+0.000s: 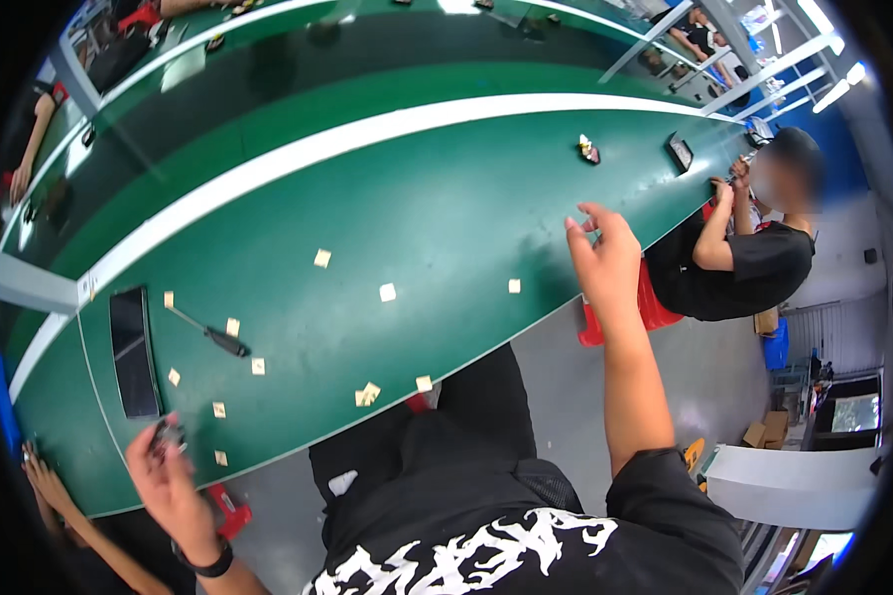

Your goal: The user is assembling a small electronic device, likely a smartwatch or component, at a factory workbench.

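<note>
My left hand (174, 486) is at the lower left, over the table's near edge, with its fingers closed around a small dark, shiny object (169, 434). The fingers partly cover that object, and its kind cannot be made out. My right hand (610, 258) is raised over the right part of the green table (446, 218). Its fingers are bent and apart, and nothing shows between them. Near my left hand are a screwdriver with a black handle (226, 342), a flat black rectangular tray-like piece (134, 352) and several small pale square pieces (219, 410).
A small multicoloured item (588, 150) and a small black open box (679, 152) are at the far right. A person (744, 243) sits at the right end, near a red stool (655, 302). Another person's hands (45, 481) are at the left edge. A white rail (387, 124) borders the back.
</note>
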Demonstrator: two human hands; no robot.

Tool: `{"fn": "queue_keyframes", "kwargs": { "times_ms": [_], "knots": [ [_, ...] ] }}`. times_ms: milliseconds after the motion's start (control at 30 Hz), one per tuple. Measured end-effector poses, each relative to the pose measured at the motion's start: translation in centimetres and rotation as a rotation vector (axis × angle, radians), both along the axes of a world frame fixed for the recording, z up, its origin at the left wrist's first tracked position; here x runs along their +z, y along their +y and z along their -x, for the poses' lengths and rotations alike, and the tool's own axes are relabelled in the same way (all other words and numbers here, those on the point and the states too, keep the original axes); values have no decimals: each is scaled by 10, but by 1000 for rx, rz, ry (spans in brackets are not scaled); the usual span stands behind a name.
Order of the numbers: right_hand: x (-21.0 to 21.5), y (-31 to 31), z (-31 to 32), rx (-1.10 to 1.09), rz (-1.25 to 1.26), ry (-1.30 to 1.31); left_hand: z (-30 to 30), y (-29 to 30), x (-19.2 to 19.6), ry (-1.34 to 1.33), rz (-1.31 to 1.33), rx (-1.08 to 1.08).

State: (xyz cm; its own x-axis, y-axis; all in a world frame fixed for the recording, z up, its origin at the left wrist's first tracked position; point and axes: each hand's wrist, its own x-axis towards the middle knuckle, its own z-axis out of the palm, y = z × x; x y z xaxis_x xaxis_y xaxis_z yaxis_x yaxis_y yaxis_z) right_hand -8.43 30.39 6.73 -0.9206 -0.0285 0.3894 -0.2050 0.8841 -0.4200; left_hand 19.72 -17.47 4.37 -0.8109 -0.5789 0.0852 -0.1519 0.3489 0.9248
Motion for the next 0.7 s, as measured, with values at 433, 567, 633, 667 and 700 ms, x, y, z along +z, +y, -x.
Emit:
{"fn": "queue_keyframes", "kwargs": {
  "times_ms": [433,567,633,667,700],
  "knots": [
    [-40,106,184,-280,-5,-179,-56,-150,-33,-277,822,528],
    [-46,112,183,-307,-183,-140,-38,-167,-28,-265,1051,531],
    [-39,94,165,-277,-182,-182,-19,-141,-4,-389,986,667],
    [-33,83,151,-292,-191,-217,-14,-132,4,-393,971,680],
    [-32,76,135,-313,-199,-211,-4,-119,10,-381,961,662]
  ]
}}
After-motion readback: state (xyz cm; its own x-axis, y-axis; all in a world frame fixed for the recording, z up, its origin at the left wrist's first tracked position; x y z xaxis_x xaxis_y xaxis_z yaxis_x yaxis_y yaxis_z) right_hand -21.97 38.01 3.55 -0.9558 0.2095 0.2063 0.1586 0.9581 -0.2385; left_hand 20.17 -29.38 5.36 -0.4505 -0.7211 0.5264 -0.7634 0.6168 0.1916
